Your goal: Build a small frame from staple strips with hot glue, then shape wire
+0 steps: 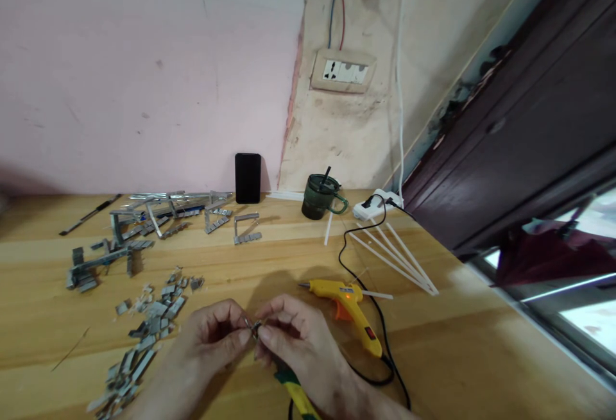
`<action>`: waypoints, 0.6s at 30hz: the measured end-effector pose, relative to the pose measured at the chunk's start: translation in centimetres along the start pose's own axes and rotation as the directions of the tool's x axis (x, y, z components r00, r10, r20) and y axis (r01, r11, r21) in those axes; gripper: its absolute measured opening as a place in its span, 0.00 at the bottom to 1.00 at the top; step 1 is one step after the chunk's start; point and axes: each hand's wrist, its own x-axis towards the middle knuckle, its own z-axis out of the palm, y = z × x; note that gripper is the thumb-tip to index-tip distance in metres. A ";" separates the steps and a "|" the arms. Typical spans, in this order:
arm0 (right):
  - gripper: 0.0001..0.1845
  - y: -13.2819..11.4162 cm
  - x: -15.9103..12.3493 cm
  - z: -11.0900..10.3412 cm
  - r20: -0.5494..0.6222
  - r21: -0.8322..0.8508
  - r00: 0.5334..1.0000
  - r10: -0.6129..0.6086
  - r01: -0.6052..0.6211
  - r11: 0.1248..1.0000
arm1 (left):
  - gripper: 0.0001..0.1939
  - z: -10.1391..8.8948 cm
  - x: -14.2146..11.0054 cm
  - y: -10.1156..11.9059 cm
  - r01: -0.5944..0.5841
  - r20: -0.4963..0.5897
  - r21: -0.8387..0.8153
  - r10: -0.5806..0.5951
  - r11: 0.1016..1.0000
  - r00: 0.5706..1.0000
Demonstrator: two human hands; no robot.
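My left hand is closed, thumb and forefinger pinching one side of a small shiny metal piece. From the other side, my right hand closes its fingertips on the same piece; its exact shape is mostly covered. A green and yellow tool handle shows below my right palm, and whether that hand also grips it I cannot tell. A yellow hot glue gun with an orange trigger and a lit light lies on the wooden table, just right of my right hand.
Small grey metal pieces lie scattered left of my hands. Assembled metal frames stand behind them. Farther back are a black phone-like slab, a green glass mug, white glue sticks, a power strip and a black cord.
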 end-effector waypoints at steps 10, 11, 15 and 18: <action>0.18 -0.3 0.6 -0.7 0.030 0.117 0.990 0.139 -0.142 0.983 | 0.10 0.3 -0.3 0.7 -0.116 0.043 0.189 0.109 0.975 0.993; 0.20 -0.5 0.7 -0.8 0.025 0.073 0.989 0.146 -0.147 0.986 | 0.11 0.3 -0.4 1.0 -0.137 0.040 0.280 0.132 0.950 0.991; 0.23 -1.1 0.9 -1.5 0.089 -0.081 0.974 0.210 -0.203 0.976 | 0.11 0.2 -0.7 1.7 -0.296 0.147 0.653 0.267 0.697 0.952; 0.17 -1.3 1.1 -2.0 0.141 -0.160 0.951 0.276 -0.254 0.954 | 0.08 0.2 -0.6 1.6 -0.424 0.279 0.741 0.336 0.520 0.900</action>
